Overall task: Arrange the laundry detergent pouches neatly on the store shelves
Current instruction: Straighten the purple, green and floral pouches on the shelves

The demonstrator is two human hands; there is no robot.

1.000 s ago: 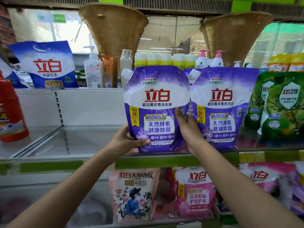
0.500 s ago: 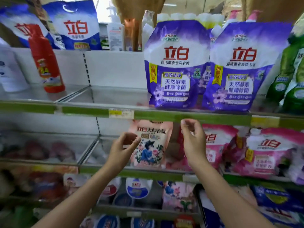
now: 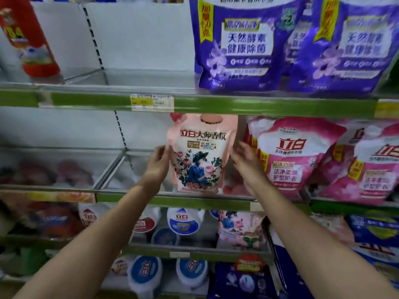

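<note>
A pale peach detergent pouch [image 3: 200, 156] with a floral picture stands upright on the second shelf [image 3: 194, 200]. My left hand [image 3: 158, 162] is at its left edge, with curled fingertips touching the side. My right hand [image 3: 244, 157] is just off its right edge, fingers spread, and I cannot see a firm grip. Two purple pouches [image 3: 241, 44] [image 3: 349, 44] stand side by side on the shelf above [image 3: 259, 106]. Pink pouches [image 3: 287, 160] [image 3: 371, 169] lean to the right of the peach one.
A red bottle [image 3: 28, 37] stands at the far left of the upper shelf. Wire dividers [image 3: 112, 167] split the second shelf into bays. Lower shelves hold blue-and-white pouches [image 3: 182, 221], another floral pouch [image 3: 239, 229] and dark blue packs [image 3: 375, 229].
Both hands let go of the left purple pouch on the upper shelf, dropped one shelf down and closed in on either side of the peach pouch. My view tilted down.
</note>
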